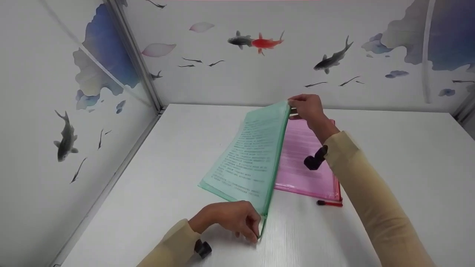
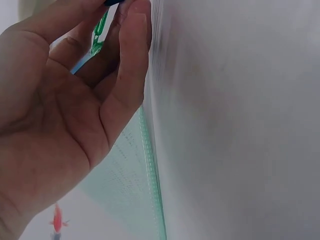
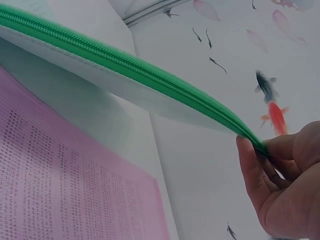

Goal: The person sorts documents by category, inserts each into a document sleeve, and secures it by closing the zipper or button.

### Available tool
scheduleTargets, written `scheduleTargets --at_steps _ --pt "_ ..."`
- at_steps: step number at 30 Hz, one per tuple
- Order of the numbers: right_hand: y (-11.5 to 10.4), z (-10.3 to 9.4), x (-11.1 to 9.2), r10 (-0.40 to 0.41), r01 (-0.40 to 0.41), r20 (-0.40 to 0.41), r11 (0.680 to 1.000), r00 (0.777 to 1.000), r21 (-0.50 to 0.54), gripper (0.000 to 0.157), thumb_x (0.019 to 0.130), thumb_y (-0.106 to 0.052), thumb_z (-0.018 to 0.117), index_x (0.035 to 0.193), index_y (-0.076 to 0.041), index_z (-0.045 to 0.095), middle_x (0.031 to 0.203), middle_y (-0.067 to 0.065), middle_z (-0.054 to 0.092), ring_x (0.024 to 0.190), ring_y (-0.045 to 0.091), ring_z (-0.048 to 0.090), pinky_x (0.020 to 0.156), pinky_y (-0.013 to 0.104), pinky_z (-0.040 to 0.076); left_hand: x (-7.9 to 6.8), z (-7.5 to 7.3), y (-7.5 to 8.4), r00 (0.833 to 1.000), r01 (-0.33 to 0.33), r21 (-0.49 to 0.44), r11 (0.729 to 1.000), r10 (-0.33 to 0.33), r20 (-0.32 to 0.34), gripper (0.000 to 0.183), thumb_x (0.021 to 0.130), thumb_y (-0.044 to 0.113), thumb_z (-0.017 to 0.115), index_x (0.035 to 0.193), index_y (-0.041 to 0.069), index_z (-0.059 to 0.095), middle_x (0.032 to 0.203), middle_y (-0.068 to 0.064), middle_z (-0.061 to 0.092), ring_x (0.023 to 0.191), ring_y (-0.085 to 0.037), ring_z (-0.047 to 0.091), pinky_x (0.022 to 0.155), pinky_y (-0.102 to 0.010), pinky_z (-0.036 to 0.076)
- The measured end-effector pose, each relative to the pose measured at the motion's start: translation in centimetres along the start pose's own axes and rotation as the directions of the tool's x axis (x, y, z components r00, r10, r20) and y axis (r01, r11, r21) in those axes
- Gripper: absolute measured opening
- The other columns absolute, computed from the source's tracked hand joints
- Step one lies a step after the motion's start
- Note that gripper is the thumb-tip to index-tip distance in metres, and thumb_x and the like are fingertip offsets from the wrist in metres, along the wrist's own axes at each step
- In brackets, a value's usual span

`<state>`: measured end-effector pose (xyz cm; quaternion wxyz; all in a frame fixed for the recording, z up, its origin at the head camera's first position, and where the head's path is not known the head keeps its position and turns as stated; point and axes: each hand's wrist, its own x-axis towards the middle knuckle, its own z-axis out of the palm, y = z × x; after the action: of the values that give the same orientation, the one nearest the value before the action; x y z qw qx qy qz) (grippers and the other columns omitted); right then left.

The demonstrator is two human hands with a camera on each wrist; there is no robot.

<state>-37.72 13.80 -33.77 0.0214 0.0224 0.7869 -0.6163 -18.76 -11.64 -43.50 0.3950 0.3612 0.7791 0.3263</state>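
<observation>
A green translucent zip folder point(image 1: 248, 152) with printed sheets inside is raised on its zipper edge, tilted off the table. My right hand point(image 1: 308, 107) pinches its far corner at the end of the green zipper point(image 3: 125, 65). At the near end, my left hand point(image 1: 237, 218) pinches the folder's green zipper pull point(image 1: 262, 227); in the left wrist view the fingertips partly hide that pull point(image 2: 100, 30). Beneath and to the right lies a pink zip folder point(image 1: 304, 167), also holding printed pages and partly covered by the green one.
The pink folder's red zipper pull point(image 1: 333, 203), with a dark end, lies at its near right corner. Everything is on a white table point(image 1: 156, 167). White walls with painted fish point(image 1: 267, 43) stand behind and to the left.
</observation>
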Motion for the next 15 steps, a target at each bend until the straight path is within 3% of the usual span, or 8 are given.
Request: scheduleTargets --at_steps 4,7,9,12,15 --pt "0.3 0.1 0.1 -0.008 0.008 -0.014 1.0 1.0 0.002 0.035 0.104 -0.02 0.053 0.132 0.0 0.06 0.118 0.013 0.064 0.093 0.017 0.071 0.072 0.022 0.06 -0.1 -0.5 0.2 0.999 0.018 0.065 0.998 -0.016 -0.041 0.005 0.089 0.013 0.076 0.092 0.009 0.076 0.081 0.003 0.073 0.061 0.001 0.054 0.054 -0.015 0.05" --pt "0.4 0.3 0.2 -0.011 0.01 -0.025 1.0 1.0 -0.004 0.035 0.105 -0.021 0.052 0.132 -0.001 0.06 0.118 0.012 0.063 0.098 0.02 0.069 0.075 0.023 0.061 -0.1 -1.3 0.2 0.985 0.052 0.129 0.99 -0.029 -0.168 0.006 0.09 0.016 0.076 0.095 0.014 0.077 0.084 0.008 0.073 0.068 0.0 0.056 0.062 -0.014 0.05" --pt "0.5 0.5 0.2 -0.01 0.01 -0.027 1.0 1.0 0.001 0.035 0.105 -0.023 0.051 0.132 -0.002 0.059 0.12 0.012 0.061 0.102 0.022 0.068 0.081 0.027 0.061 0.1 -1.9 0.1 0.956 0.094 0.161 0.983 -0.044 -0.289 0.009 0.09 0.018 0.076 0.098 0.015 0.077 0.089 0.009 0.073 0.075 -0.002 0.058 0.071 -0.016 0.052" --pt "0.7 1.1 0.2 -0.009 0.009 -0.026 1.0 1.0 0.019 0.036 0.105 -0.024 0.05 0.134 -0.004 0.057 0.126 0.012 0.059 0.106 0.023 0.066 0.093 0.035 0.059 0.4 -2.8 -0.4 0.891 0.175 0.227 0.958 -0.056 -0.451 0.022 0.09 0.023 0.076 0.11 0.015 0.076 0.107 0.005 0.073 0.098 -0.01 0.062 0.09 -0.025 0.053" --pt "1.0 2.0 0.2 -0.028 0.029 -0.021 0.999 0.999 0.042 0.037 0.105 -0.024 0.05 0.137 -0.007 0.054 0.133 0.012 0.057 0.111 0.025 0.062 0.101 0.04 0.055 0.7 -3.7 -1.0 0.842 0.295 0.238 0.925 -0.134 -0.522 0.047 0.089 0.031 0.076 0.134 0.019 0.065 0.139 -0.003 0.06 0.132 -0.024 0.052 0.112 -0.043 0.044"
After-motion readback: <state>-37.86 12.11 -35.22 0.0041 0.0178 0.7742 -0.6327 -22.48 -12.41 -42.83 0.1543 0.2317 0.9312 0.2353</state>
